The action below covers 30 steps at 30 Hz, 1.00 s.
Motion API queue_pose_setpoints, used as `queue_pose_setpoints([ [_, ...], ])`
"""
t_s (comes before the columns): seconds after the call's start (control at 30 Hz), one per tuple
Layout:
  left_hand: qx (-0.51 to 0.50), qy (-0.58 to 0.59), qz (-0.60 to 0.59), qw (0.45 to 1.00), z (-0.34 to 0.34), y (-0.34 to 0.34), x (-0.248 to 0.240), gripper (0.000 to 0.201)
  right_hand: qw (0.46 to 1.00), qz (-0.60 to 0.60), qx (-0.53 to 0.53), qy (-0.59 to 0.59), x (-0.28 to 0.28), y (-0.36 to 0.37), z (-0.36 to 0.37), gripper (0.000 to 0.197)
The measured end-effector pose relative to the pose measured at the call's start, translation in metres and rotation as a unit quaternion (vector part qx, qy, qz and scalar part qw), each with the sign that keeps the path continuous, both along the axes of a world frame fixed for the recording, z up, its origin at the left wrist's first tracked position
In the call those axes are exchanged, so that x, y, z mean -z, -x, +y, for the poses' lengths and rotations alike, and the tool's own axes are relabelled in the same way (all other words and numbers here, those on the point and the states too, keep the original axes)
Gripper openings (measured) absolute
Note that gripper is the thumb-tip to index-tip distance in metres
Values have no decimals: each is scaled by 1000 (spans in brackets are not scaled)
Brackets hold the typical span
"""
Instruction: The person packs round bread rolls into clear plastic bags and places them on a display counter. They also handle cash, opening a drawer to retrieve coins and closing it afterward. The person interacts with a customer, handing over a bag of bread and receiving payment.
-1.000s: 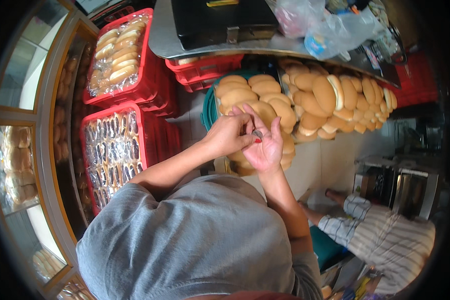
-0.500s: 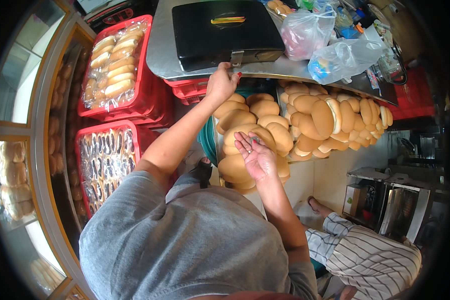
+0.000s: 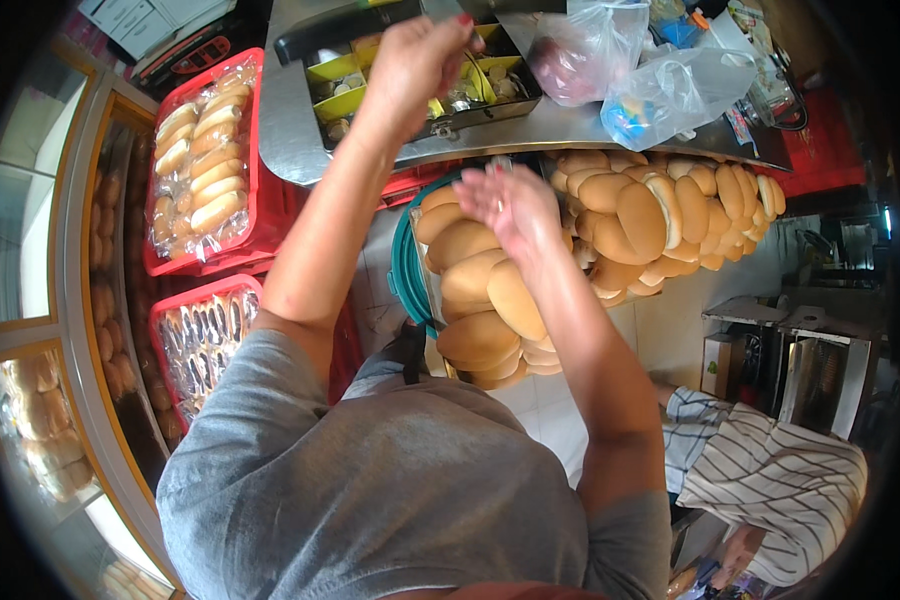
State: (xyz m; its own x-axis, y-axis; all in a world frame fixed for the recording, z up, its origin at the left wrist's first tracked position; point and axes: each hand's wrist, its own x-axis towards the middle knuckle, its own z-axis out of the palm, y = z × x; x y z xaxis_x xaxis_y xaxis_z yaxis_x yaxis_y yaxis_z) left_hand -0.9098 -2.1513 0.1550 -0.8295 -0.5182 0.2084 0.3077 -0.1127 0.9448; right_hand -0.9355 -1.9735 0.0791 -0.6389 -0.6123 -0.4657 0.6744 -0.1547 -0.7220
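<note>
At the left of the frame two red crates (image 3: 270,215) of bagged rolls play no part. Upper middle, the left hand (image 3: 410,62) is raised over an open cash box (image 3: 410,85) on the steel table (image 3: 290,140), its grip pinched on the raised dark lid (or its edge; the fingertips run off the top of the frame, so I cannot tell exactly what they pinch). The step seems to be holding that lid up while the other hand comes to the yellow compartments: best to keep the lid well back and steady so it does not drop.

Just right of centre, the right hand (image 3: 515,205) hovers below the table edge, fingers loosely curled together over a small object I cannot make out, in front of stacked buns (image 3: 490,290).

The box's contents are blurred. At lower right another person's striped sleeve (image 3: 770,470) is partly cut off.
</note>
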Motion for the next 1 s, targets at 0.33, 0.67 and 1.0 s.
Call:
queue_pose_setpoints([
  [0.33,23,5,-92,996,14,-18,24,26,997,41,-60,-33,7,-11,21,20],
  [0.67,403,-10,-406,820,267,-161,121,16,978,65,155,-122,19,-145,308,20],
  [1.0,701,376,-173,581,544,-247,151,22,818,-51,514,-255,77,-433,586,25],
])
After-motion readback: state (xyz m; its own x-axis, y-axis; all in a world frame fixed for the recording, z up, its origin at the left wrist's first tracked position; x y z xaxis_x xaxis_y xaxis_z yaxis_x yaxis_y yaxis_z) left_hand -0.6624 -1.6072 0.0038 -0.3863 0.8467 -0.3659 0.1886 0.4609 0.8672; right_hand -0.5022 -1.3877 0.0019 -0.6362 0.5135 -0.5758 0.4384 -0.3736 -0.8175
